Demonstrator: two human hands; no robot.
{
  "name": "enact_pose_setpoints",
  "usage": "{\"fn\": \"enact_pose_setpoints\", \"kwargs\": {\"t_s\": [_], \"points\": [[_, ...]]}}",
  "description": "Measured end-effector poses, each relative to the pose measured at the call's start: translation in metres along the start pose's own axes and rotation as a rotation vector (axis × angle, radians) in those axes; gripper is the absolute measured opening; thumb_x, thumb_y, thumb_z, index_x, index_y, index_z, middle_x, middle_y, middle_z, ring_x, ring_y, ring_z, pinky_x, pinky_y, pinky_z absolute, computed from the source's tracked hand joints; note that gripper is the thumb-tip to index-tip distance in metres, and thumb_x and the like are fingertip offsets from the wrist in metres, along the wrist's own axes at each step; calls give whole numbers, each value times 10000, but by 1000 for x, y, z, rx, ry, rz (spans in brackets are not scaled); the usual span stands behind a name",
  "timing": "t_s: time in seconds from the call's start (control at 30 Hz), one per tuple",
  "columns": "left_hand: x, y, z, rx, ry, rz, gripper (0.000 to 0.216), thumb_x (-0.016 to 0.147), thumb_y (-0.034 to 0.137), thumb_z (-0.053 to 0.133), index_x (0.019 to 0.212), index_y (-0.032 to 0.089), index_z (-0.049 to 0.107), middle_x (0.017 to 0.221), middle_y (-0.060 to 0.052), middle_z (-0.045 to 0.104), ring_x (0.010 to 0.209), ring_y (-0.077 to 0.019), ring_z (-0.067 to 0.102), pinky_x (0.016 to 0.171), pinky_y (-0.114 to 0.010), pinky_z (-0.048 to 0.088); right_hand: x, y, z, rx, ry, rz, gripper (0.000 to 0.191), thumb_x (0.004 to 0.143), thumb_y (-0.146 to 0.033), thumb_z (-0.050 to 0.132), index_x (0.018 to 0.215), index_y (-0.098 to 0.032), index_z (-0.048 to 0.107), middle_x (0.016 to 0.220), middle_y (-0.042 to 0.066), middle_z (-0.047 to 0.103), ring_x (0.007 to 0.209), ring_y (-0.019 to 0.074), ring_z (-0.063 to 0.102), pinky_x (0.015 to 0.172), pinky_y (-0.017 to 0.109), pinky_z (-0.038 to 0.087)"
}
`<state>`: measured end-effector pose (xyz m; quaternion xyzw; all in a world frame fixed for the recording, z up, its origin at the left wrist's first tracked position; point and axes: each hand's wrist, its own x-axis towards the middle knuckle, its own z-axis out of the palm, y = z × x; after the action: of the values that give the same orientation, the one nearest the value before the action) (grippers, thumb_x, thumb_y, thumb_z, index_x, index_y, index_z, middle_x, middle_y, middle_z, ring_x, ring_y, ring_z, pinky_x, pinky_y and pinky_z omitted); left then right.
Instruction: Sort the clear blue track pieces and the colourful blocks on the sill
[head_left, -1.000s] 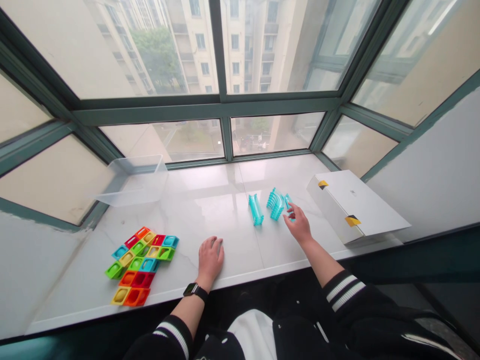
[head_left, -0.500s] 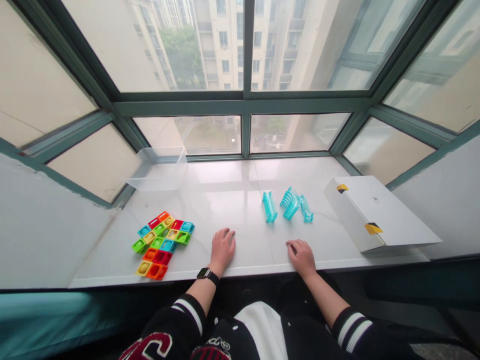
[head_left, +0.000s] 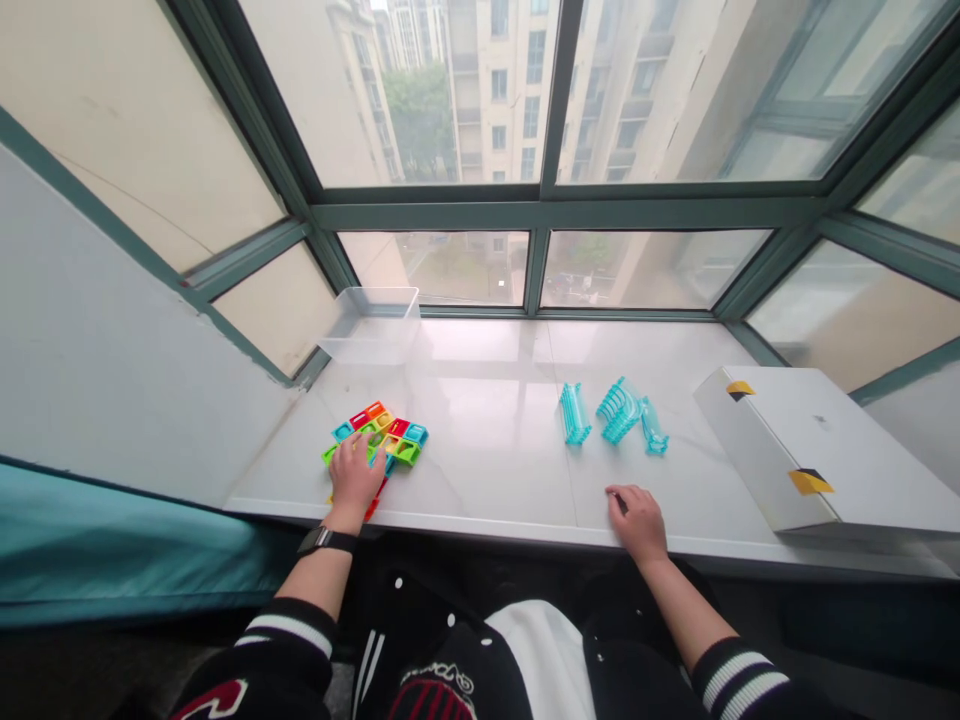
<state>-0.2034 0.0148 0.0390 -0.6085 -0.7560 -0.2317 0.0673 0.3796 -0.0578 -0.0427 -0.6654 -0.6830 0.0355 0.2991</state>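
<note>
My left hand (head_left: pixel 357 475) lies over a cluster of joined plastic blocks (head_left: pixel 405 452) in red, orange, yellow, green and blue, at the left of the white sill. Its fingers are spread a little across the blocks, and the hand covers part of the cluster. Near the sill's front edge rests my right hand (head_left: pixel 637 522), fingers curled in. A dark gap shows by its thumb; whether anything is in it, I cannot make out. Beyond that hand stand three clear turquoise ribbed pieces: a straight one (head_left: pixel 575 414), a curved one (head_left: pixel 619 410) and a narrow one (head_left: pixel 653 427).
A clear plastic bin (head_left: pixel 371 325) stands at the back left, by the window frame. On the right a large white box (head_left: pixel 840 440) with yellow-and-black tabs reaches the front edge. Window panes enclose the sill (head_left: pixel 487 450) at the back and sides.
My left hand has moved left from the bare sill onto the coloured blocks. The view has turned somewhat to the left. My right hand stays curled at about the same spot.
</note>
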Motion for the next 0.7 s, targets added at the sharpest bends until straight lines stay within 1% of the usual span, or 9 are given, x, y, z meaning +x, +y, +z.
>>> {"fn": "enact_pose_setpoints", "kwargs": {"t_s": [0.1,0.23,0.37,0.53,0.7], "points": [[10,-27,9,84,-83,27,486,983,440,504,1343,151,660,1446,-214,588,1348,-386,526,1171,-552,387,0,-1,0,-2,11,5,252,953,-296,511,987,-223,750,970,113,754,916,302,645,899,440,479],[16,-40,20,127,-140,83,503,1011,450,439,1359,155,653,1460,-213,587,1357,-379,521,1156,-545,397,0,-1,1,-6,16,7,254,949,-297,509,986,-225,750,961,109,753,913,300,644,896,438,481],[16,-42,25,138,-121,101,515,1022,459,410,1338,139,661,1449,-222,586,1354,-375,516,1151,-524,408,0,1,2,-18,19,7,258,947,-305,510,981,-225,753,959,111,750,905,298,644,889,434,480],[16,-39,25,130,-97,78,472,1004,452,445,1301,168,679,1414,-203,607,1324,-373,520,1134,-532,414,-1,3,3,-31,30,-5,251,940,-302,516,980,-227,752,954,106,749,905,295,646,899,431,481],[16,-31,26,134,-90,81,502,1006,495,453,1282,150,692,1389,-218,600,1301,-383,508,1129,-542,410,-1,3,3,-30,23,-1,258,945,-310,512,980,-228,754,963,114,750,907,303,652,896,439,483]]}}
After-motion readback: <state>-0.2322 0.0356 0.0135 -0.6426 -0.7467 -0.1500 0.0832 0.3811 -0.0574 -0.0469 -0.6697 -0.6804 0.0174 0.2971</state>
